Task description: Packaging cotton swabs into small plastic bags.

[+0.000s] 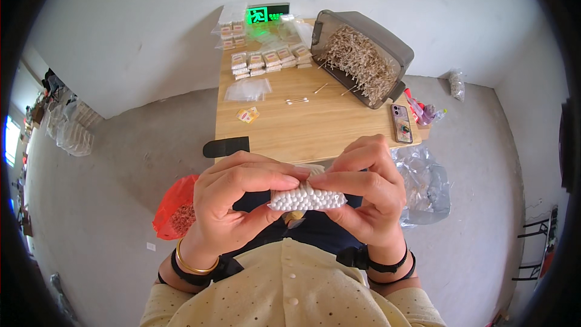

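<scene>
1. The person's two hands held a small pack of cotton swabs (pixel 307 198) in front of the belly, just off the near edge of the wooden table (pixel 339 136).
2. The pack was a short, oblong bundle in clear film. Its visible side was full of round white cotton tips, pressed close together in rows, and the film shone and wrinkled a little at both ends.
3. I could not tell what writing the held pack carried, because the fingers covered its upper part.
4. On the table, the finished-looking packs (pixel 269 60) stood in a row and had small labels with reddish print. Two small cards (pixel 247 115) in yellow and white lay nearer, with print too small for me to read.
5. Behind them, a green lit sign (pixel 257 15) showed a running figure beside some written characters.
6. The left hand (pixel 239 191) was closed on the left end of the pack, with fingertips along the top and thumb below.
7. The right hand (pixel 370 191) gripped the right end, its index finger reaching the upper middle and its thumb underneath. So the pack sat between both hands, level, with its tips facing the person.
</scene>
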Demonstrator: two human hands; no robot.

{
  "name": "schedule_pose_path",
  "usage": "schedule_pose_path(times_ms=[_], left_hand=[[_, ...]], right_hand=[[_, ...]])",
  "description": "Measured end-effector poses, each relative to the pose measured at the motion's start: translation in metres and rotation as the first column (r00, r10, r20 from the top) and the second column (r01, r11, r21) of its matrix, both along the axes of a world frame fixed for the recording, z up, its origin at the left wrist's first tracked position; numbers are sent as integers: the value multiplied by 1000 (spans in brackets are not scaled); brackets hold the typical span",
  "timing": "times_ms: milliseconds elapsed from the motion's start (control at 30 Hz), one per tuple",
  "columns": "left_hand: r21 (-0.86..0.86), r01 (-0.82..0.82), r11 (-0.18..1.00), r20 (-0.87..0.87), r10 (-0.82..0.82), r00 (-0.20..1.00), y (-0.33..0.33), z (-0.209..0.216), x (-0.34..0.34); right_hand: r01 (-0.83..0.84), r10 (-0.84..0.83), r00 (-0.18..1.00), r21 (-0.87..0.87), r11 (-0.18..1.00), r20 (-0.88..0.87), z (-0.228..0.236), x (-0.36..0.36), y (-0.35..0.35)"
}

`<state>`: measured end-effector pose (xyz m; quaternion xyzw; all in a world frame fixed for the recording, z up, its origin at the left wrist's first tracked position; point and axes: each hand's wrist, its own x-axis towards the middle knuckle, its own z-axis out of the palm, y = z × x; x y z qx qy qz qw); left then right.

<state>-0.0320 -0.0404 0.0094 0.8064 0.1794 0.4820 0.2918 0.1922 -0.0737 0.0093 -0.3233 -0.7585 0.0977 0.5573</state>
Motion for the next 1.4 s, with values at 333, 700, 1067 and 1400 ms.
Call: schedule_pose_path(times_ms=[333,700,1067,1400], left_hand=[[-33,-21,999,28,22,999,-1,-4,-2],[217,-88,972,-2,90,996,0,8,3],[166,-40,985,-19,43,999,-6,8,3],[413,-162,896,-31,192,981,-4,6,1]], right_hand=[[16,-18,999,45,999,33,2,-2,-2],[-36,36,999,-17,999,0,1,-5,-4],[-283,249,956,-263,922,-157,14,-4,-8],[-185,194,980,-147,972,47,18,-4,-4]])
